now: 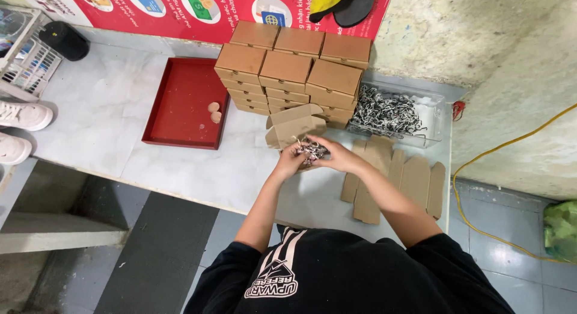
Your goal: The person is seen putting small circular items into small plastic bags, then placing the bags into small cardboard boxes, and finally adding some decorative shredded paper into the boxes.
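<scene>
Together, both hands cup metal clips.

i've got a tangled bunch of small black-and-white metal clips bundled between my left hand and right hand, both closed around it, just above the white tabletop. right behind it stands an open brown cardboard box, flaps up, tilted slightly, touching the bunch's far edge.
</scene>
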